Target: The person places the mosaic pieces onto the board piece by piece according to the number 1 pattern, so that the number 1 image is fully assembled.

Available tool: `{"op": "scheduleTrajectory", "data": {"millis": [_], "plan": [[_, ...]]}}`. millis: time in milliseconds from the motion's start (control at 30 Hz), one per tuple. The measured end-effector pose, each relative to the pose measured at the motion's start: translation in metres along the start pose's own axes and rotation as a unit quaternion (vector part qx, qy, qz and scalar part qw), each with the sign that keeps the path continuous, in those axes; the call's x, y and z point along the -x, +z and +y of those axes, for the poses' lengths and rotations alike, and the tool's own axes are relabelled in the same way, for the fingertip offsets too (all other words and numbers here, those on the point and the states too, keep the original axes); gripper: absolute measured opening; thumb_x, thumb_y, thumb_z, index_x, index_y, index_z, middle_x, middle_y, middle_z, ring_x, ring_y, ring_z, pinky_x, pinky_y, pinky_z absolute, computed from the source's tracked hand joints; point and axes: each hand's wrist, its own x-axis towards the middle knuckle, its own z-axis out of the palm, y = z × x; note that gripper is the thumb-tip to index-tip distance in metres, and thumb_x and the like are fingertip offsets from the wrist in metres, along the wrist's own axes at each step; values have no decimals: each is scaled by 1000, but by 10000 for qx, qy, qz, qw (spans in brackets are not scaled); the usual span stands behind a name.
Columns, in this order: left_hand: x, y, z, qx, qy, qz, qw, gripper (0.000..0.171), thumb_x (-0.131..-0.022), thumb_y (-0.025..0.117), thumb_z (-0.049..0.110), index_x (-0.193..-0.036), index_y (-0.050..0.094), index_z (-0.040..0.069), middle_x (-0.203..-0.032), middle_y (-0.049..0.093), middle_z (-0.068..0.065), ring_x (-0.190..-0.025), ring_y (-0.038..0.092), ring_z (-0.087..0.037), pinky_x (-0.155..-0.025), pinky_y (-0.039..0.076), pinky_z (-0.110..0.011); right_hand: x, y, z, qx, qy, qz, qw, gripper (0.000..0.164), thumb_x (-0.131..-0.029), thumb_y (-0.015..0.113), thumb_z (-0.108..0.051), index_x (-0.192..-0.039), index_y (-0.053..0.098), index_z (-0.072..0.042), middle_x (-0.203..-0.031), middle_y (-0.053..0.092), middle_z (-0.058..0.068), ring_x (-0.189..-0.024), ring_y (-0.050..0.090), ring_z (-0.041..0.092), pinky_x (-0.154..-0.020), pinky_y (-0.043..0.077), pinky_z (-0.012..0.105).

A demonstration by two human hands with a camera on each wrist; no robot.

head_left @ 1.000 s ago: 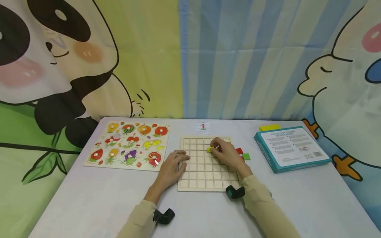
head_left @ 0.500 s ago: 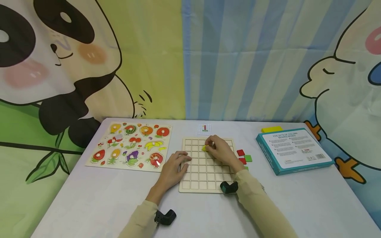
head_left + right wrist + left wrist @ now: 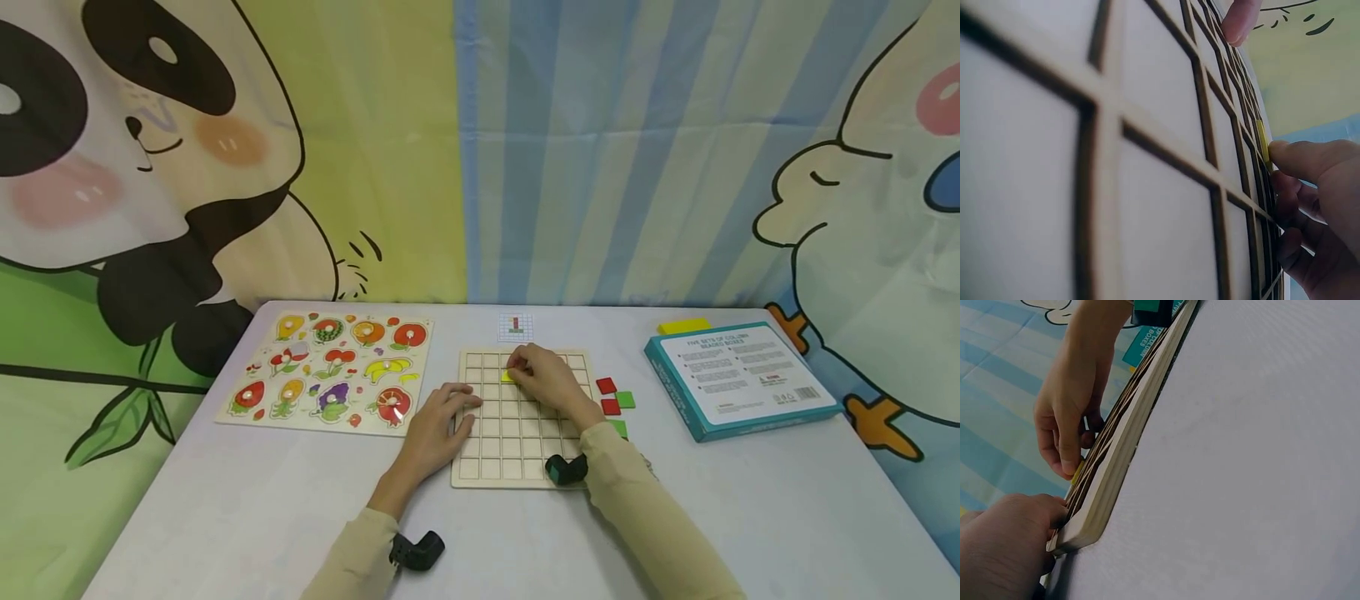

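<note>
A wooden grid board [image 3: 491, 471] with square cells lies flat on the white table. My right hand [image 3: 549, 379] is over its upper middle, with finger and thumb on a small square yellow tile [image 3: 507, 377]. In the right wrist view the thumb is against one edge of the yellow tile [image 3: 1262, 142], which sits low among the grid ridges [image 3: 1210, 169]. My left hand [image 3: 437, 421] rests at the board's left edge, fingers relaxed and fingertips on the frame. The left wrist view shows the same left hand [image 3: 1007, 544] at the board's corner.
Red tiles [image 3: 611, 407] and green tiles [image 3: 625, 400] lie right of the board. Behind it is a small pattern card [image 3: 515, 327]. A fruit puzzle [image 3: 322, 371] lies left; a teal box [image 3: 738, 375] and a yellow block [image 3: 684, 325] are at the right.
My right hand has moved left across the board with the yellow tile, which now lies flatter over a cell. Red and green tiles came into fuller view. The left hand stayed in place.
</note>
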Motion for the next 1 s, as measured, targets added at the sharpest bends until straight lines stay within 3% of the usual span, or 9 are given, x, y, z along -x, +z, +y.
{"op": "scheduleTrajectory", "data": {"millis": [667, 1000], "plan": [[1, -1, 2, 76, -45, 1, 10000, 21, -89, 63, 18, -109, 68, 24, -125, 56, 5, -110, 55, -18, -84, 49, -37, 8, -4, -2, -28, -133, -3, 9999, 10, -92, 59, -22, -96, 66, -16, -92, 62, 0, -78, 56, 12, -73, 46, 31], [0, 0, 0, 63, -30, 1, 10000, 22, -89, 63, 18, -109, 68, 24, -125, 56, 5, -110, 55, -18, -85, 49, -37, 23, -21, 0, -207, -212, 28, 9996, 14, -93, 57, -19, -102, 65, -10, -93, 62, 1, -80, 57, 13, -71, 47, 30]]}}
